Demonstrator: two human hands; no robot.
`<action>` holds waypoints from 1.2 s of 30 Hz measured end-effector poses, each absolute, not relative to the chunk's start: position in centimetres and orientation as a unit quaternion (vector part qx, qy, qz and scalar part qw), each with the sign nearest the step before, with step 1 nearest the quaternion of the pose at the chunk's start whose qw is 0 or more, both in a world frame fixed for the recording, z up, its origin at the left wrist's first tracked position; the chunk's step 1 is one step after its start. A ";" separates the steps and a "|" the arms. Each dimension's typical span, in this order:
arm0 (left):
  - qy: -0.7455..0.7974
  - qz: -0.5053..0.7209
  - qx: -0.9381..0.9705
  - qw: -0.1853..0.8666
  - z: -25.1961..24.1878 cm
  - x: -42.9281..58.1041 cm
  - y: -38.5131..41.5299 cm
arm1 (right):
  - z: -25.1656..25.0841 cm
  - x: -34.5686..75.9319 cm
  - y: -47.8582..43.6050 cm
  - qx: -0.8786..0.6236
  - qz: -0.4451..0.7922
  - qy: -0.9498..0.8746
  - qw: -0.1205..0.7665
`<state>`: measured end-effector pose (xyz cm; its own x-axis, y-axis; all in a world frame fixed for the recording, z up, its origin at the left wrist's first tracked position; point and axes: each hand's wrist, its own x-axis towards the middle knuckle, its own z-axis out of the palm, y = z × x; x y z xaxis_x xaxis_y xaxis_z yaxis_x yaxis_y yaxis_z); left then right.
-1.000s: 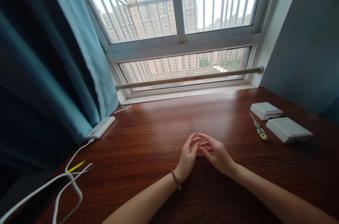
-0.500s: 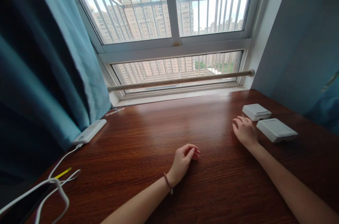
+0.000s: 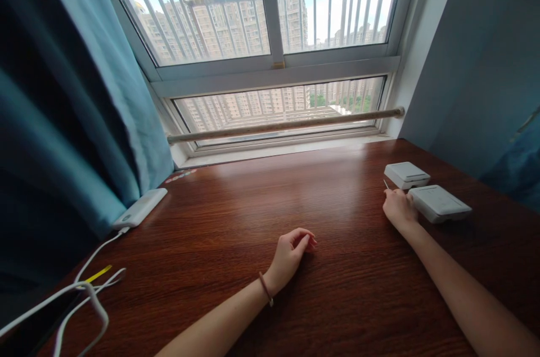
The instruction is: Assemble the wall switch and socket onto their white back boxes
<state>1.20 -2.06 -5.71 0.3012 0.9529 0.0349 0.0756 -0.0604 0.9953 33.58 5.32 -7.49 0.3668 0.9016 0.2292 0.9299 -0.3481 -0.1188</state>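
Note:
My right hand point(image 3: 400, 208) is closed beside the white boxes, its fingers curled in. From its fingertips a thin pale stick point(image 3: 386, 184) sticks out toward the window; the rest is hidden by the hand, so its kind does not show. Right against this hand stands the nearer white box point(image 3: 439, 202). A smaller white box point(image 3: 407, 175) lies just behind. My left hand point(image 3: 291, 258), with a brown band point(image 3: 265, 288) on the wrist, rests on the wooden table point(image 3: 236, 205). Its thumb and fingers are curled together; whatever lies between them, if anything, is hidden.
At the left edge lies a white power bank point(image 3: 141, 208) with a white cable point(image 3: 99, 247) plugged in. Near it are a yellow strip point(image 3: 99, 274) and a dark object under the cable. A blue curtain point(image 3: 139, 138) hangs at left; a rail point(image 3: 287, 125) crosses the window.
My right hand has moved slightly right, and its outstretched fingers have curled in around the thin stick. My left hand has stayed in place. The view has shifted a little.

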 end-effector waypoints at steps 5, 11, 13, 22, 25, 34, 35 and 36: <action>0.424 0.408 0.610 0.530 -5.8 1.3 -2.1 | -7.1 33.9 5.4 -0.812 -0.043 -0.569 0.122; 0.419 0.403 0.629 0.516 -6.0 1.3 -2.2 | -5.5 31.9 4.5 -0.762 0.001 -0.625 0.169; 0.420 0.400 0.636 0.509 -6.0 1.2 -2.3 | -5.1 30.2 3.8 -0.726 0.026 -0.661 0.188; 0.418 0.393 0.653 0.494 -5.5 1.3 -2.3 | -4.3 22.3 -0.8 -0.601 0.097 -0.757 0.237; 0.420 0.391 0.658 0.488 -5.4 1.3 -2.4 | -4.0 21.4 -1.6 -0.599 0.105 -0.765 0.211; 0.420 0.386 0.661 0.488 -5.3 1.2 -2.4 | -3.9 20.8 -1.9 -0.612 0.072 -0.774 0.148; 0.419 0.386 0.660 0.489 -5.3 1.2 -2.4 | -3.9 20.9 -1.9 -0.614 0.070 -0.773 0.146; 0.418 0.385 0.660 0.491 -5.3 1.2 -2.4 | -3.8 21.0 -1.9 -0.615 0.069 -0.772 0.145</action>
